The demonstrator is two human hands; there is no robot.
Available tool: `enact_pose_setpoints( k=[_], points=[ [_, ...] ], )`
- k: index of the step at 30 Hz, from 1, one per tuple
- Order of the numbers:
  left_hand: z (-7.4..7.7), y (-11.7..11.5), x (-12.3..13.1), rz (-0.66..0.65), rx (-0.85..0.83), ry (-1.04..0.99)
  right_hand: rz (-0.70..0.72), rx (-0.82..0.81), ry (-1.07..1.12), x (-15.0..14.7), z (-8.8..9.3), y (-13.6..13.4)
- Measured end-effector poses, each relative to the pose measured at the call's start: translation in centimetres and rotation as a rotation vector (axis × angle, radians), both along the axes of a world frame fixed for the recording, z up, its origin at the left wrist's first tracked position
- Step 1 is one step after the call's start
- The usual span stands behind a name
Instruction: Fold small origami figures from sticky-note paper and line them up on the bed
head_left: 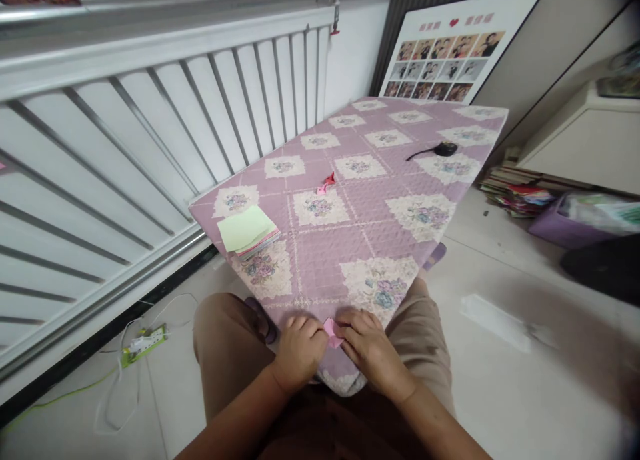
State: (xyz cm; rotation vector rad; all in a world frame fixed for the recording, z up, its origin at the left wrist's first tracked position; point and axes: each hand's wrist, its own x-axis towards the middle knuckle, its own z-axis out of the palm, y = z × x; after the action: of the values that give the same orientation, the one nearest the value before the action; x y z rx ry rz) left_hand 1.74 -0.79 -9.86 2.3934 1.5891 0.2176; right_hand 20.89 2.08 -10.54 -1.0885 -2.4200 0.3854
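A small folded piece of pink paper (332, 333) lies at the near corner of the cloth-covered table (330, 253), between my two hands. My left hand (301, 349) has its fingers closed at the paper's left edge. From the right, my right hand (367, 347) pinches the paper's other side. Its fingertips partly cover the fold lines. Farther up the table sit a small red folded paper piece (329, 179) and a pink one (321, 189), side by side. To the left lies a stack of coloured paper sheets (250, 231), pale green on top.
A black object with a short cable (445, 149) lies at the table's right side. A white radiator (165, 120) runs along the left. A power strip (145, 343) with cables is on the floor. A photo board (450, 53) leans behind the table; a purple bin (565, 223) stands right.
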Motion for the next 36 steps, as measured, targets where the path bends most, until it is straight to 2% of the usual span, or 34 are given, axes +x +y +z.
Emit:
enact_pose_setpoints(
  k=[5, 11, 21, 26, 36],
  points=[
    [0.1, -0.4, -0.5, 0.166, -0.006, -0.168, -0.029, -0.021, 0.071, 0.3, -0.5, -0.2],
    [0.3, -0.2, 0.1, 0.315, -0.063, -0.177, -0.188, 0.008, 0.110, -0.5, -0.9, -0.3],
    [0.9, 0.6, 0.6, 0.338, -0.125, -0.054, -0.315, 0.009, 0.135, -1.4, -1.1, -0.3],
    [1.1, 1.1, 0.4, 0.365, -0.158, -0.089, -0.357, -0.019, 0.117, -1.5, -1.2, -0.2],
    [1.7, 1.5, 0.1, 0.334, -0.223, -0.052, -0.294, -0.020, 0.114, -0.9, -1.6, 0.2]
  ],
)
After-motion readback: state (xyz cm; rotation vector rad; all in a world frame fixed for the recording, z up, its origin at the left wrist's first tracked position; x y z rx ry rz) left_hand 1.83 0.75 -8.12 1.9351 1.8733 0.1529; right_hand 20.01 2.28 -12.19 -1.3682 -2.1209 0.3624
